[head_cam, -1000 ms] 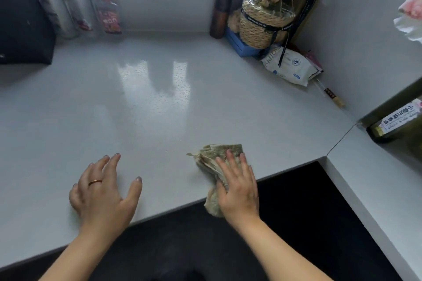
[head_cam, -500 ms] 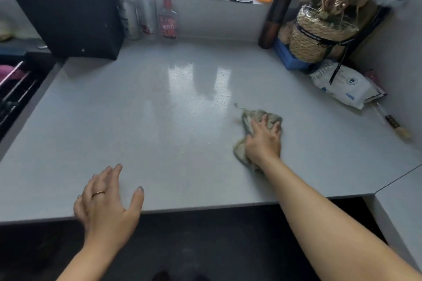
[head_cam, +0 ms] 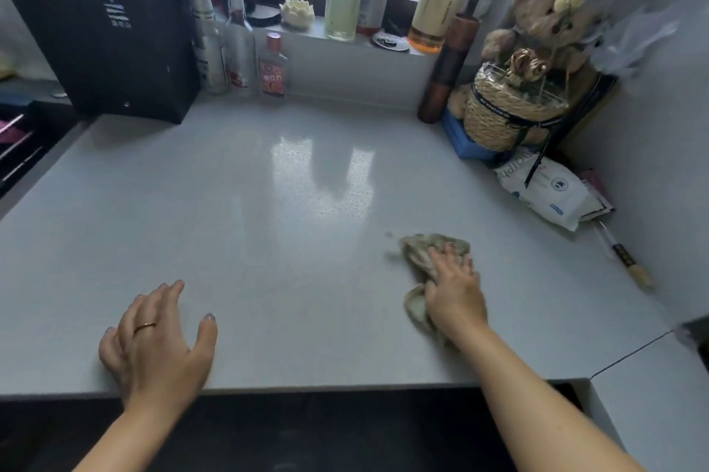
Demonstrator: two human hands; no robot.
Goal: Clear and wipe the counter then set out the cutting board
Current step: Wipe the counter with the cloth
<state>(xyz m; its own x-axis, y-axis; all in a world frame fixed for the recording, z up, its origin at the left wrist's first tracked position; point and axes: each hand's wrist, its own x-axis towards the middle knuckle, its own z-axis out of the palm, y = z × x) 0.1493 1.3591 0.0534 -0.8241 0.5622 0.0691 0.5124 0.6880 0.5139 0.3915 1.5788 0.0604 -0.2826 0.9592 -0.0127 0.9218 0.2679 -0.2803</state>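
- Midway through a kitchen clean-up, a person's right hand (head_cam: 454,293) presses flat on a crumpled greenish cloth (head_cam: 429,258), fingers extended over the fabric rather than pinching it; the cloth lies on the near right part of the grey counter (head_cam: 268,222), its edges showing beyond the fingertips and beside the wrist.
- Left hand (head_cam: 159,343) rests at the counter's near edge, fingers spread and holding nothing; a thin ring (head_cam: 145,326) sits on one finger.
- Centre of the counter is bare and glossy, catching the window's reflection.
- At far left stands a black box-shaped appliance (head_cam: 103,46), with three bottles just beside it: two tall clear ones (head_cam: 226,38) and a shorter red-labelled bottle (head_cam: 273,67).
- Along the window sill (head_cam: 307,30) stand taller bottles and a small white flower-shaped ornament (head_cam: 296,12).
- In the far right corner, a woven basket (head_cam: 510,113) sits on a blue box (head_cam: 466,143), a plush toy (head_cam: 548,17) behind it and a brown cylinder (head_cam: 447,69) upright to its left.
- Nearer along the right wall lie a white packet (head_cam: 548,191) and a slim brush-like tool (head_cam: 623,257).
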